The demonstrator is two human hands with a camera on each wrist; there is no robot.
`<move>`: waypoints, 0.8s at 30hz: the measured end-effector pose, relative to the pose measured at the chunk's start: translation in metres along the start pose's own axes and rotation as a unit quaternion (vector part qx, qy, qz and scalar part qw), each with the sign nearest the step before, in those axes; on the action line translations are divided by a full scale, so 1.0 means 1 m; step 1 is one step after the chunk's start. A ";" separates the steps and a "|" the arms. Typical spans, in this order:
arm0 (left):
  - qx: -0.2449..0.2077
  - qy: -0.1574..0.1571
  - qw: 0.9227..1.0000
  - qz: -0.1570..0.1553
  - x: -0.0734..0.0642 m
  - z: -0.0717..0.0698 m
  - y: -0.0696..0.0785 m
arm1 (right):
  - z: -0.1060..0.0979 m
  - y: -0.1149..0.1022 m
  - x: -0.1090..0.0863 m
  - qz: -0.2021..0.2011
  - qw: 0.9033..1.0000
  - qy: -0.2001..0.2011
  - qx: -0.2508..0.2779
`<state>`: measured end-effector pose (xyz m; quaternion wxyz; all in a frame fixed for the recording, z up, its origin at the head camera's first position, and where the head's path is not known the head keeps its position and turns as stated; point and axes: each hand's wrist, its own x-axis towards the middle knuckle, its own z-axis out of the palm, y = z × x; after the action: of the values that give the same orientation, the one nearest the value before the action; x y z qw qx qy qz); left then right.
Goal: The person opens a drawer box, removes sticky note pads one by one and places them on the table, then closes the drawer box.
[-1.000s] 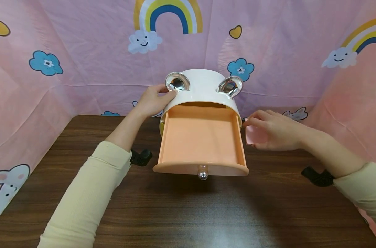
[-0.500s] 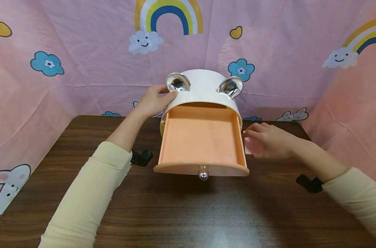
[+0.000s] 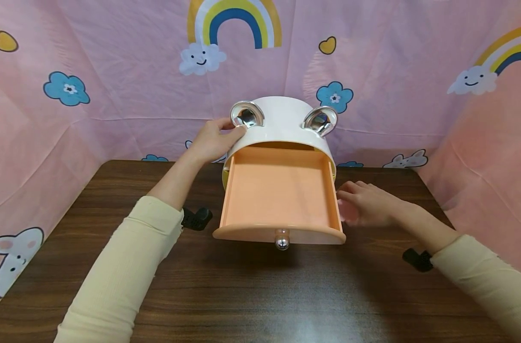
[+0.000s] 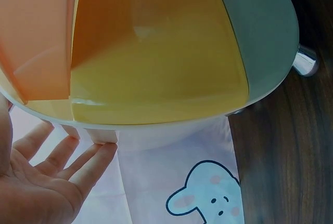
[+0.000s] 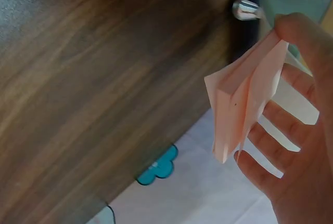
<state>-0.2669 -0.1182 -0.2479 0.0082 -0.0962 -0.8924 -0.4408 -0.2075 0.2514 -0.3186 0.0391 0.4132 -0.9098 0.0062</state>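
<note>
A white storage box (image 3: 281,114) with silver ears stands on the table, its peach drawer (image 3: 281,190) pulled out and bare inside. My left hand (image 3: 215,140) rests on the box's left side by the ear; in the left wrist view, its fairly straight fingers (image 4: 93,167) touch the white shell from outside. At the drawer's right side, my right hand (image 3: 367,205) holds a pink sticky note pad (image 5: 244,94). The right thumb presses the pad's edge and the fingers lie behind it. Some sheets splay apart from the block.
A round silver knob (image 3: 281,239) sticks out from the drawer front toward me. Short silver feet (image 5: 245,10) support the box. The dark wooden table (image 3: 200,295) ends at a pink printed cloth (image 3: 127,95) behind and at the sides.
My right hand, holding the pink pad, has come down and nearer to me along the drawer's right side. The left hand and the drawer have stayed put.
</note>
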 end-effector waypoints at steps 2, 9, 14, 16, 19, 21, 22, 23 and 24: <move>0.002 0.001 1.000 0.000 0.000 0.000 0.000 | 0.006 0.000 0.000 0.004 1.000 -0.008 -0.003; 0.005 0.005 1.000 0.003 0.000 0.000 0.000 | 0.022 0.001 0.001 0.022 0.999 -0.047 -0.005; 0.004 0.011 1.000 0.009 0.000 0.001 0.000 | 0.029 0.000 0.002 0.035 0.997 -0.070 0.013; 0.006 0.011 1.000 0.008 0.001 0.001 0.000 | 0.031 0.000 0.002 0.035 0.996 -0.076 0.019; 0.006 0.010 1.000 0.006 0.001 0.001 0.000 | 0.035 0.001 0.003 0.032 0.996 -0.082 0.021; 0.007 0.010 1.000 0.006 0.001 0.001 0.000 | 0.038 0.002 0.003 0.029 0.996 -0.083 0.019; 0.008 0.010 1.000 0.006 0.001 0.001 0.000 | 0.039 0.002 0.004 0.029 0.996 -0.084 0.020; 0.008 0.010 1.000 0.006 0.001 0.001 0.000 | 0.040 0.003 0.004 0.029 0.996 -0.086 0.019; 0.008 0.010 1.000 0.006 0.001 0.001 0.000 | 0.041 0.003 0.004 0.027 0.996 -0.086 0.019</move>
<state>-0.2674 -0.1179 -0.2485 0.0206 -0.0966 -0.8951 -0.4349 -0.2152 0.2486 -0.3592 -0.0470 0.3885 -0.9202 -0.0107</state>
